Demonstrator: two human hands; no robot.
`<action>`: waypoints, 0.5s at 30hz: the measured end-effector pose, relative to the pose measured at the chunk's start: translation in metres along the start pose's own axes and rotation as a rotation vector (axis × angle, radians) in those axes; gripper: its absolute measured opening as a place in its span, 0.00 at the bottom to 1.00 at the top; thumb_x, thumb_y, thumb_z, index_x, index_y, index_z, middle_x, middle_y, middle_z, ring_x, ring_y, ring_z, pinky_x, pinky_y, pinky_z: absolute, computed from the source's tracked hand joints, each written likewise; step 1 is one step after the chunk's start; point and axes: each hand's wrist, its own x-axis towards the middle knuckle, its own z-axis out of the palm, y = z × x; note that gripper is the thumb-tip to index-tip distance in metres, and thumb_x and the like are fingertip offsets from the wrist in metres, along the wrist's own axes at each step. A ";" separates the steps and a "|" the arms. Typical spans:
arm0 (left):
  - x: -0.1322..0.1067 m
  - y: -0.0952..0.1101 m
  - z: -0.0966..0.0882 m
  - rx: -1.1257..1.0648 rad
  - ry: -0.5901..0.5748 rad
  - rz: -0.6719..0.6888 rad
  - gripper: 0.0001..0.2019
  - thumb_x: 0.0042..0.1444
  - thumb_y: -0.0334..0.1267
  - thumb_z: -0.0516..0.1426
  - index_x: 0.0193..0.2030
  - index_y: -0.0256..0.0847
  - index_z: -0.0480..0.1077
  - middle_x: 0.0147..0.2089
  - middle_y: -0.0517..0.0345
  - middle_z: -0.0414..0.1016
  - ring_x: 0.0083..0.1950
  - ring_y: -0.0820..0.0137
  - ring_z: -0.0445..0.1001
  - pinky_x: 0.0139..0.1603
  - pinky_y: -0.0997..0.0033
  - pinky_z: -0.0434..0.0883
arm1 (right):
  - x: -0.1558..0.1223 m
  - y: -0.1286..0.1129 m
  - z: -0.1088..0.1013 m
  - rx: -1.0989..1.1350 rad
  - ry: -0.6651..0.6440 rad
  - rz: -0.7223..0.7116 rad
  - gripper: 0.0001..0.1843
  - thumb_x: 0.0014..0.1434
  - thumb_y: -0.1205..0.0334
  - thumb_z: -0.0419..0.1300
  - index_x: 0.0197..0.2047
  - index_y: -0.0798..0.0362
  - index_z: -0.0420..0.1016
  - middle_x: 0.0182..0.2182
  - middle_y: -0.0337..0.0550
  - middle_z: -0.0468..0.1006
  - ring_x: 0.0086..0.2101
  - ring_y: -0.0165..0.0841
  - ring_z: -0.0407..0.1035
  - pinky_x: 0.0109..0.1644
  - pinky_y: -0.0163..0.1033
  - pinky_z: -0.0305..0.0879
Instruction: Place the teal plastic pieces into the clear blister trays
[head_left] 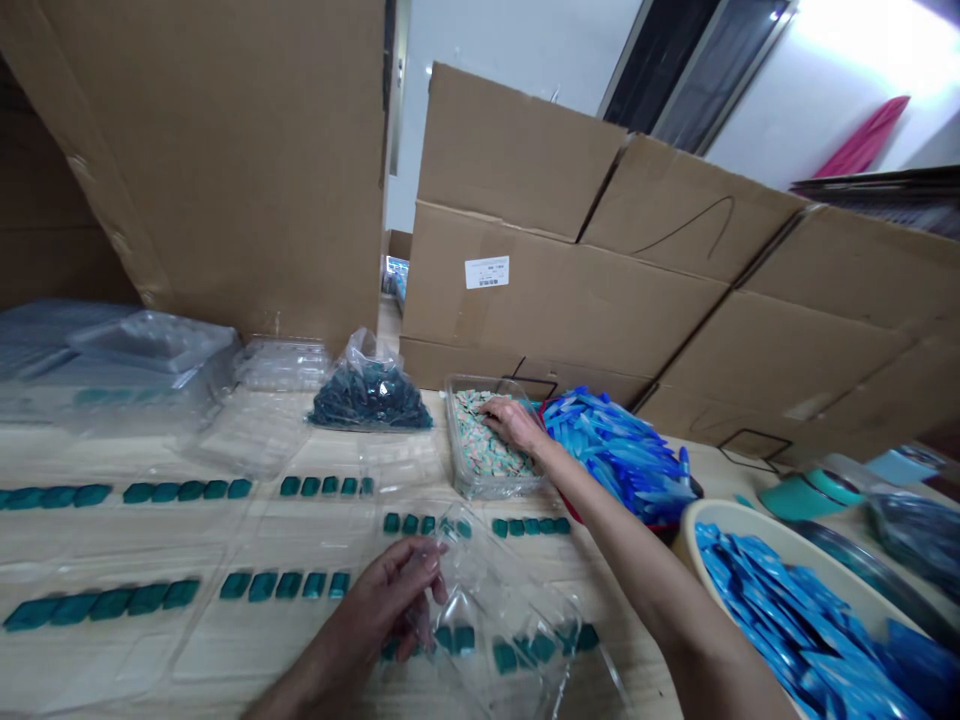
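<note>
My left hand (405,595) grips a thin clear plastic tray (517,590) by its edge, its fingers closed. The tray is tilted over rows of small dark green pieces (536,652), which show through it. My right hand (514,422) reaches into a clear plastic container (499,488) filled with small pale green and pinkish pieces (480,440). Its fingers are curled down onto these pieces, and the fingertips are partly hidden. What they pinch is too small to make out.
Several rows of green pieces (283,585) lie in clear trays across the table. A bag of dark green pieces (371,395) stands behind, near stacked clear boxes (157,345). On the right are blue packets (619,450) and a cream tub (686,560). Cardboard (562,300) walls the back.
</note>
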 end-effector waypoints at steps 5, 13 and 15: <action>-0.001 0.001 0.001 -0.017 0.001 0.005 0.18 0.52 0.51 0.55 0.41 0.37 0.66 0.28 0.59 0.69 0.15 0.82 0.60 0.13 0.81 0.49 | -0.002 -0.001 0.000 0.050 0.000 -0.047 0.08 0.58 0.66 0.56 0.40 0.55 0.74 0.37 0.48 0.75 0.40 0.34 0.68 0.46 0.38 0.63; -0.005 0.003 0.003 -0.019 0.023 0.002 0.17 0.52 0.49 0.56 0.40 0.37 0.67 0.29 0.59 0.69 0.16 0.82 0.61 0.14 0.81 0.49 | -0.001 0.000 0.003 0.111 -0.026 -0.037 0.08 0.59 0.63 0.55 0.39 0.54 0.75 0.37 0.48 0.76 0.39 0.34 0.69 0.45 0.38 0.64; -0.004 0.003 0.002 -0.015 0.029 -0.003 0.17 0.52 0.50 0.56 0.40 0.37 0.67 0.28 0.59 0.69 0.16 0.82 0.62 0.14 0.81 0.50 | -0.001 0.000 0.004 0.118 -0.021 -0.043 0.09 0.59 0.62 0.55 0.39 0.53 0.75 0.38 0.49 0.77 0.40 0.35 0.70 0.47 0.40 0.63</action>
